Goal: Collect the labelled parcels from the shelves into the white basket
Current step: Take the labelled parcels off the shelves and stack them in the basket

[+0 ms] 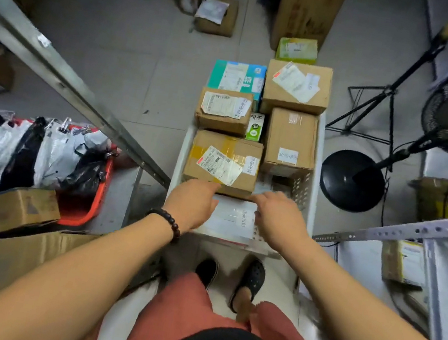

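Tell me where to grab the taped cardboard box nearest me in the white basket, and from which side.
Take the taped cardboard box by its two near corners, coming from your side. It lies flat, label up, between the white basket wall and another box; only the near face looks free.

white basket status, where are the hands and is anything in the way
Left hand and right hand over flat white parcel at near end, grip unclear. White basket nearly full of brown boxes. Fan base close on its right.
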